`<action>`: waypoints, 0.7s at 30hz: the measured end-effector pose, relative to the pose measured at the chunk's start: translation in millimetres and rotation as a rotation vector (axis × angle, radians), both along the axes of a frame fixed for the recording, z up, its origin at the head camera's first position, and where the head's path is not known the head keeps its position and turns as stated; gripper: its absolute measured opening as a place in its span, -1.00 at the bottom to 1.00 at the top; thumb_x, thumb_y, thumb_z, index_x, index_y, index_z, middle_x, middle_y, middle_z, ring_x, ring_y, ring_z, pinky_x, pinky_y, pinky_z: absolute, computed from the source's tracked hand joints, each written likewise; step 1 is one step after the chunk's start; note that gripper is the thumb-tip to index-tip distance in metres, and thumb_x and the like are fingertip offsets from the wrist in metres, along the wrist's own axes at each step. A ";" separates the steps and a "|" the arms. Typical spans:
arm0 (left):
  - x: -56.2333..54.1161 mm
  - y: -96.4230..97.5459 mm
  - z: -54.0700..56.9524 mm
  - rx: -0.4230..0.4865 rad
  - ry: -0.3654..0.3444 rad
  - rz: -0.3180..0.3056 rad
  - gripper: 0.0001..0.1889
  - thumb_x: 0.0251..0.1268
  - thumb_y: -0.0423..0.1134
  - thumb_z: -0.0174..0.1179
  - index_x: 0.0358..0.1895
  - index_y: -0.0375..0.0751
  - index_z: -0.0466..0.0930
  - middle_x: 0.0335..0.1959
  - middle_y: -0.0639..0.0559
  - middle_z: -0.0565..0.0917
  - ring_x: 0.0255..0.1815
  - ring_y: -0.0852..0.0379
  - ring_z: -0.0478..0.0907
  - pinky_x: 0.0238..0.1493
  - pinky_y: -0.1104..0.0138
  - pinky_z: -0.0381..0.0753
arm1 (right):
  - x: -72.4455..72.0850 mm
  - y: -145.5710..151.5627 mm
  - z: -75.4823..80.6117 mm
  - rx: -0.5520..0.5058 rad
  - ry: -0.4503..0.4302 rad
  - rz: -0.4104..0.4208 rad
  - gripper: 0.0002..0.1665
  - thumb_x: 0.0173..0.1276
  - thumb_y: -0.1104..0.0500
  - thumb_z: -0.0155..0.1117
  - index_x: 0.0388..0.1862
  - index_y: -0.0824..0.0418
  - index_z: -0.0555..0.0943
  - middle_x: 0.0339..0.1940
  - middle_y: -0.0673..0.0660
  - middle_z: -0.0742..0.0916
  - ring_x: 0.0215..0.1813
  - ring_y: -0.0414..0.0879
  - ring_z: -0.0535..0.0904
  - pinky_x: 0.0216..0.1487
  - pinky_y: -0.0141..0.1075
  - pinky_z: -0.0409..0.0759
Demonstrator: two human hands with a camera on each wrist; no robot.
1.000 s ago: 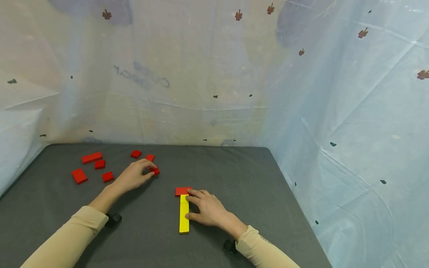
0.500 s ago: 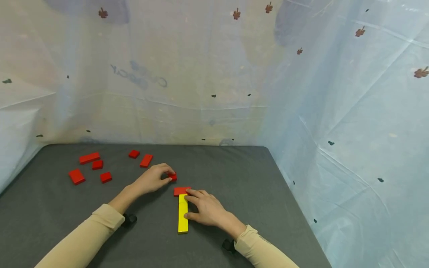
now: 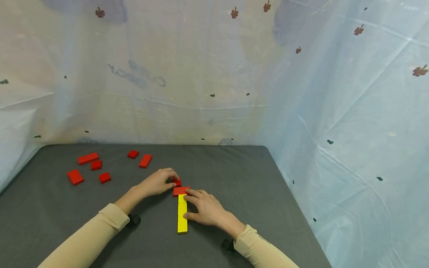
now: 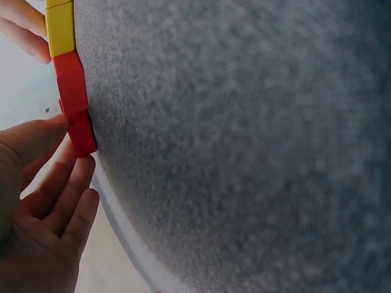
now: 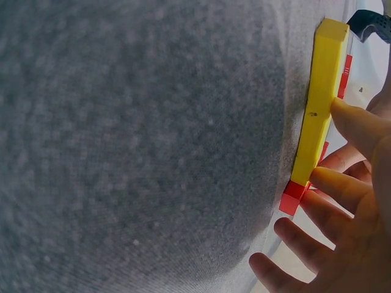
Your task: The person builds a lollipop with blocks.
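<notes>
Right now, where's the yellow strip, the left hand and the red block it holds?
Yellow strip (image 3: 182, 216): head view, its top face.
Left hand (image 3: 159, 182): head view, its back.
Red block (image 4: 82, 132): left wrist view, its visible face.

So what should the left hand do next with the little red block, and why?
Probably the left hand should nudge the little red block straight and snug against the crosswise red block. It pinches that piece right at the crosswise block's far side, and the right hand touches the yellow row, which may help stop it sliding.
</notes>
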State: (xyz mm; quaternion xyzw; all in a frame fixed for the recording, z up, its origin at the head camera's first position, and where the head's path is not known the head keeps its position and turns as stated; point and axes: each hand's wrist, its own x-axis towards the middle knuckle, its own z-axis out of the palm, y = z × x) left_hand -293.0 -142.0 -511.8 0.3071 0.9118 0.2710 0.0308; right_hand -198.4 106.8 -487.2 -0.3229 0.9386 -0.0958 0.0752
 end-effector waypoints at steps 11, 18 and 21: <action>2.1 2.7 1.2 0.011 -0.010 -0.009 -0.82 0.40 -0.35 0.36 -0.01 -0.07 0.76 -0.01 0.02 0.69 0.02 -0.01 0.64 0.08 0.03 0.67 | -0.3 0.2 0.8 0.006 -0.012 -0.003 -0.24 0.48 -0.25 0.32 0.55 -0.01 0.47 0.63 -0.01 0.39 0.53 -0.02 0.37 0.38 0.03 0.50; 4.3 3.2 0.6 0.021 -0.012 -0.015 -0.82 0.41 -0.37 0.35 -0.01 -0.08 0.77 -0.02 0.04 0.69 0.01 0.01 0.65 0.08 0.04 0.68 | -0.3 0.1 0.4 0.008 -0.022 -0.004 -0.24 0.48 -0.25 0.31 0.56 -0.01 0.46 0.63 -0.02 0.38 0.53 -0.02 0.37 0.39 0.03 0.50; 5.2 2.0 1.3 0.026 -0.024 -0.018 -0.82 0.41 -0.37 0.35 -0.02 -0.08 0.77 -0.02 0.05 0.69 0.01 0.01 0.65 0.10 0.04 0.68 | -0.6 -0.8 0.3 0.006 -0.028 -0.008 -0.24 0.48 -0.24 0.32 0.56 -0.01 0.46 0.63 -0.02 0.38 0.53 -0.02 0.36 0.40 0.03 0.49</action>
